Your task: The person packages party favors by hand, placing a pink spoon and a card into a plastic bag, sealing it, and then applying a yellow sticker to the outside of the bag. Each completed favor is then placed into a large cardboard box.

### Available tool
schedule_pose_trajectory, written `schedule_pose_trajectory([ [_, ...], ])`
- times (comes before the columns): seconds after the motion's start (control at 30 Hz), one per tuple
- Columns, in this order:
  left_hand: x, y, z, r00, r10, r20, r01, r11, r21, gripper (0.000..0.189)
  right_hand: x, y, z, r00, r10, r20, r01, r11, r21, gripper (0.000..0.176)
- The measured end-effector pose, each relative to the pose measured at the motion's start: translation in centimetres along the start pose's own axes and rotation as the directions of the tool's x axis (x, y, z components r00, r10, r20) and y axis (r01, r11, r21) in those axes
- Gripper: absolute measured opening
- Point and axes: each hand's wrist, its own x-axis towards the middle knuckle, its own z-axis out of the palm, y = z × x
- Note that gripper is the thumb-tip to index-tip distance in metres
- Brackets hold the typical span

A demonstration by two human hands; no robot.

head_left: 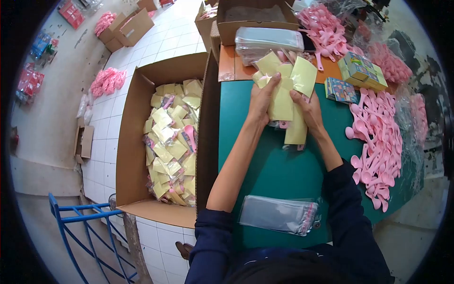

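Observation:
My left hand point(260, 102) and my right hand point(309, 112) are closed around a bunch of packets with pale yellow cards point(282, 105) in clear plastic. Bits of pink show among these packets; what else they contain is hidden. The bunch is held above the far part of the green table point(265, 163). Nearer my body lies a stack of clear plastic bags point(274, 215). To the right of my right hand spreads a pile of pink spoons point(376, 137). Small printed cards point(341, 90) lie just beyond that hand.
Left of the table stands a tall open cardboard box point(130, 142) holding many similar packets point(170, 146). More clear bags point(269, 40), pink spoons point(326, 28) and a stack of card blocks point(362, 71) sit at the back. A blue metal frame point(85, 218) stands at lower left.

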Motion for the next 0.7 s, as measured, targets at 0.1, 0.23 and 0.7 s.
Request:
schedule_pose_trajectory([
  [0.1, 0.2, -0.2, 0.9, 0.992, 0.122, -0.017, -0.118, 0.983, 0.14, 0.063, 0.1, -0.3, -0.4, 1.0, 0.024, -0.011, -0.024, 0.999, -0.029, 0.053],
  [0.23, -0.3, -0.6, 0.9, 0.998, 0.022, 0.059, -0.024, 0.999, 0.042, 0.062, -0.3, -0.1, -0.6, 0.999, 0.039, -0.015, -0.039, 0.999, -0.005, 0.051],
  [0.7, -10.5, 10.1, -2.3, 0.994, 0.108, 0.017, -0.106, 0.992, -0.061, 0.056, -3.9, -10.1, 9.4, 0.965, -0.041, 0.259, 0.005, 0.99, 0.138, 0.031],
])
